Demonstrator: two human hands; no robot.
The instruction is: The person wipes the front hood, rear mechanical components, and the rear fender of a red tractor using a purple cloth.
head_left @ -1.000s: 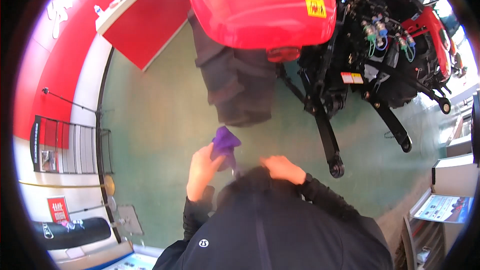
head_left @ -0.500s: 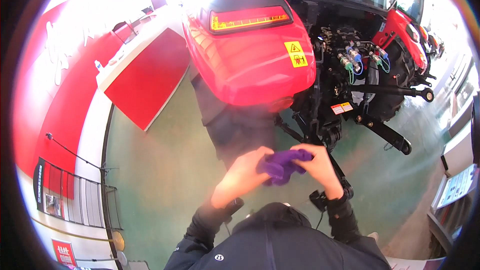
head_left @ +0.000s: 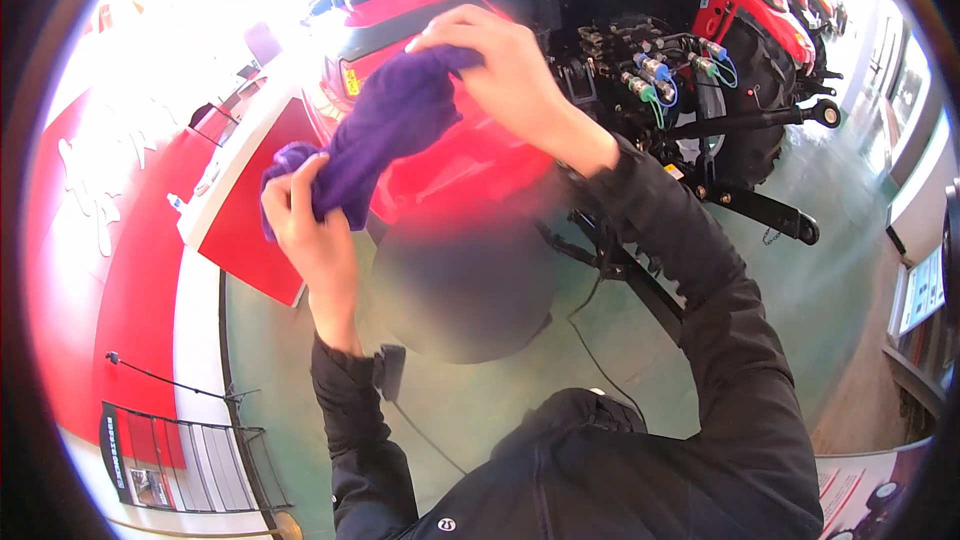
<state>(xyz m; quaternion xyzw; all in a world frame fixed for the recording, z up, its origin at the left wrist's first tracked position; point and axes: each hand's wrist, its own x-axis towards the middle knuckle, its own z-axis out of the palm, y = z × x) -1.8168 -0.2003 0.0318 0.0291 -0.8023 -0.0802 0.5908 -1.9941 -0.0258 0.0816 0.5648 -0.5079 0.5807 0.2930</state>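
A purple cloth (head_left: 385, 120) is stretched between my two hands, slanting from lower left to upper right. My left hand (head_left: 308, 225) grips its lower end, fingers closed round the bunched fabric. At the upper end, my right hand (head_left: 495, 65) pinches the cloth's edge. Behind the cloth is the red rear fender (head_left: 440, 165) of a tractor, which the cloth and hands partly cover. Whether the cloth touches the fender I cannot tell. Below the fender, the tractor's dark rear tyre (head_left: 460, 280) looks blurred.
Right of the fender are hydraulic couplers (head_left: 650, 75) with coloured caps and a black linkage arm (head_left: 760, 215) jutting out. A red and white counter (head_left: 250, 230) stands at the left, with a metal rack (head_left: 190, 455) nearer. Cables hang by my arms.
Both hands have risen from in front of my body to the fender, moving up and to the left. The bunched cloth is now spread out between them. My view has shifted slightly.
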